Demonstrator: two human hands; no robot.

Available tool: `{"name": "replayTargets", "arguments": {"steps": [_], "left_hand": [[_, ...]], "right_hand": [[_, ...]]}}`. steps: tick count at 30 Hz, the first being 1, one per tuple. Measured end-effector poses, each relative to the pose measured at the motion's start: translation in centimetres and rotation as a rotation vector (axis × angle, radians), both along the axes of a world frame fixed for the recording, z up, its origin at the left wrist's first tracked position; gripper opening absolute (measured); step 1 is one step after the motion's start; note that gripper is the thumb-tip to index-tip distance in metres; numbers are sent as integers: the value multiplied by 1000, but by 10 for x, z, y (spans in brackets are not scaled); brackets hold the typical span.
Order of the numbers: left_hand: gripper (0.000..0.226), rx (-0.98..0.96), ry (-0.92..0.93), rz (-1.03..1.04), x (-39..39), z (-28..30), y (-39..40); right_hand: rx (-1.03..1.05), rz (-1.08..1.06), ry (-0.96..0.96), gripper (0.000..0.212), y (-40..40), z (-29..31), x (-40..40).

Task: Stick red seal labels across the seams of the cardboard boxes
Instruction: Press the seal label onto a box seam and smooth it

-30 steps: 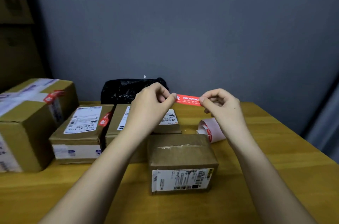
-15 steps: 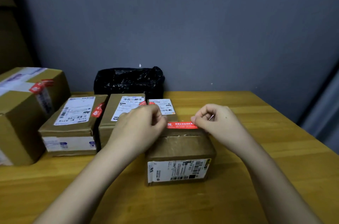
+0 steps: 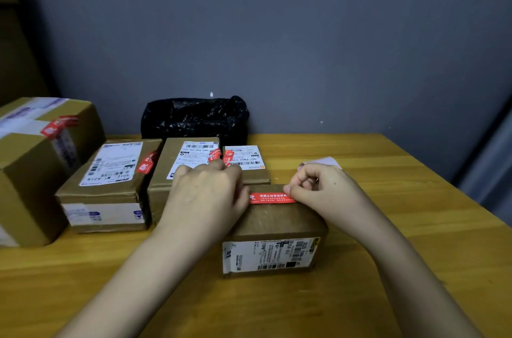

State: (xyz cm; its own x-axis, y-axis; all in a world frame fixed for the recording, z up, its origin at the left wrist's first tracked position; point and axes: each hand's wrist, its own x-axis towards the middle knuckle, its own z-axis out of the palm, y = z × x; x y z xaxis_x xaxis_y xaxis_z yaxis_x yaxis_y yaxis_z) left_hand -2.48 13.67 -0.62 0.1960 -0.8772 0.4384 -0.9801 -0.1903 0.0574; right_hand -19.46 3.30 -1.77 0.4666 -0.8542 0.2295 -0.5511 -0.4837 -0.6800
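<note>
A wooden table (image 3: pixel 388 282) spreads under both forearms, with a grey wall (image 3: pixel 277 33) rising behind it. Far out to the left of the left hand stands the big box (image 3: pixel 36 171), a red label (image 3: pixel 59 125) stuck across its taped top. Straight beyond the hands, against the wall, sits a black bag (image 3: pixel 194 119). Between the big box and the left hand lies a flat box (image 3: pixel 108 185) with a white shipping slip and a red label (image 3: pixel 146 163) at its right edge. Just behind the left hand a mid box (image 3: pixel 180 160) and a small box (image 3: pixel 246 163) sit side by side, each with a red label near the gap between them. Under both hands rests the near box (image 3: pixel 277 232), its barcode slip facing the person. The left hand (image 3: pixel 207 199) lies knuckles up over the box's left top, its fingers curled down at the left end of the red seal (image 3: pixel 273 197); whether they pinch that end is hidden. The right hand (image 3: pixel 318 191) has its fingers curled and pinches the seal's right end. The seal lies stretched between the two hands along the far top edge of the near box. Just beyond the right hand, a corner of pale backing paper (image 3: pixel 322 161) peeks out.
</note>
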Motion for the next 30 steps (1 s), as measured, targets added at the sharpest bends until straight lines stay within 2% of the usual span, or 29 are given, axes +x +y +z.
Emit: {"name": "replayTargets", "arguments": {"steps": [7,11,24,30], "left_hand": [[23,-102,-111,-17,-3,-3,0],[21,-70,-188,-20,0,-10,-5],[23,-92,-188,10,0,-15,-3],[20,-72,-183,25,1,-16,-3]], "right_hand": [[-39,-7,16,18,4,0,0],[-83,-16,52,17,8,0,-1],[-132,-16,67,13,16,-1,-2],[-238,-19,77,13,22,-3,-3]]}}
